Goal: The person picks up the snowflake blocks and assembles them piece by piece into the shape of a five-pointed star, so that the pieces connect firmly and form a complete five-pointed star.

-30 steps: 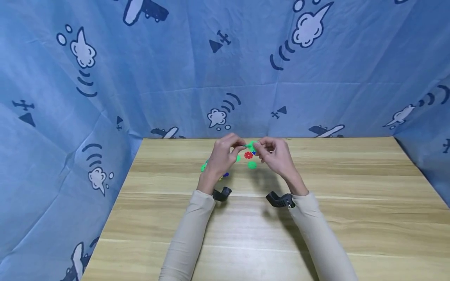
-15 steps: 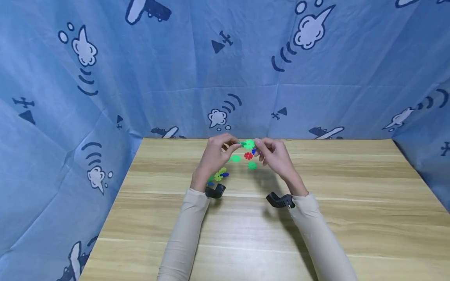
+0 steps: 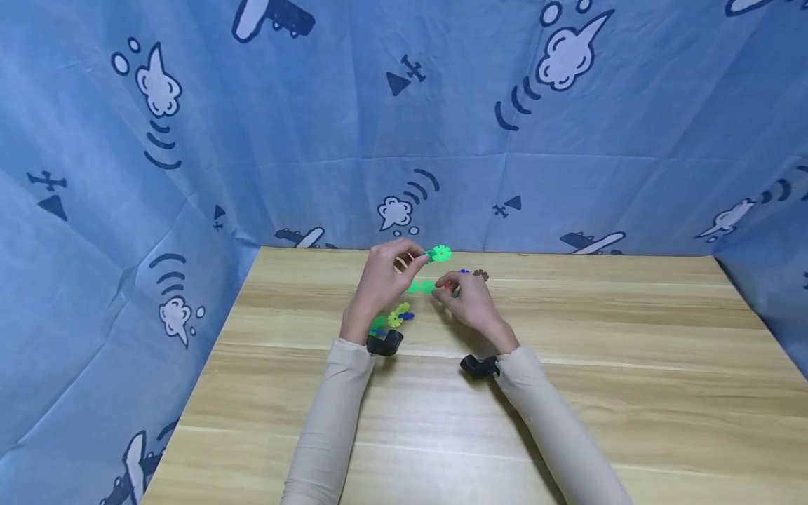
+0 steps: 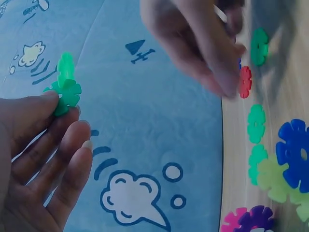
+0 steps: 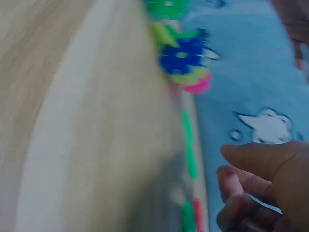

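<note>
The left hand (image 3: 386, 275) pinches green discs (image 4: 71, 90); the right hand (image 3: 473, 303), loosely spread, has dropped toward the red disc (image 4: 245, 82).

Wrinkled blue fabric backdrop (image 3: 445, 126), printed clouds (image 3: 566, 59) and airplanes (image 3: 287, 15), pale wood-grain tabletop (image 3: 650, 372), soft glare (image 3: 457, 431) on its surface

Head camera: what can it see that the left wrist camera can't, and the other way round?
Only the head view shows the brown flower piece and the left sleeve. Only the left wrist view shows the pink piece, partly cut off. Both show the left hand holding green pieces, the right hand, the red piece, the wooden table and the blue curtain.
</note>
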Available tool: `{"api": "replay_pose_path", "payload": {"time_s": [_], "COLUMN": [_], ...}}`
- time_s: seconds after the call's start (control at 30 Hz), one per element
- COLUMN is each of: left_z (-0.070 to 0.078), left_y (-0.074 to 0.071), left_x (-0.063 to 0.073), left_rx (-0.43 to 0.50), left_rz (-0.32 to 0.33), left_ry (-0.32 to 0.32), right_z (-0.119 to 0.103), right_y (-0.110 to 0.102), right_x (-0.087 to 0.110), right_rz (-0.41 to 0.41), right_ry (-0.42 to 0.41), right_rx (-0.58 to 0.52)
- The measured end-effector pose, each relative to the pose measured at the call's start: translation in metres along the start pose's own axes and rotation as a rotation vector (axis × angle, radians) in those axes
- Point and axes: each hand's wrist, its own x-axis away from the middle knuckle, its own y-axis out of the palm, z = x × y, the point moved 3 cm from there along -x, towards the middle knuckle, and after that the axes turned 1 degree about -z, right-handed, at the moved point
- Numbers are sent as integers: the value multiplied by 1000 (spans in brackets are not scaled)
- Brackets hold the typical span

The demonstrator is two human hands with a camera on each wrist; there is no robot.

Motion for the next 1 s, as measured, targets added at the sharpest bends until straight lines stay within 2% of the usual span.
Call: {"api": "replay_pose_path", "payload": {"time_s": [0.13,0.27,0.47,0.57,0.8,1.0], "left_z": [2,2,2,3,2,0], "left_y": [-1,0,3,3,2,3], "left_x": [-1,-2,0,1,0,0], "left_rx": [1,5,16,30,9,9], "left_rz": [-3,-8,-33,-33,-27,-31], "left_ry": [26,29,5,6,-5,1], "right_z": [-4,-5,-10,-11,-3,0], "right_y": [11,20,26,27,21,12], "right_x": [-16,-29,-35,-35,-30,-21], "right_rz": [-47,-82,-73,-80,-168,-149], "right_ry": [-52,-79,-99,-77,81,64], "right_rx": [108,132,201,179,59,67]}}
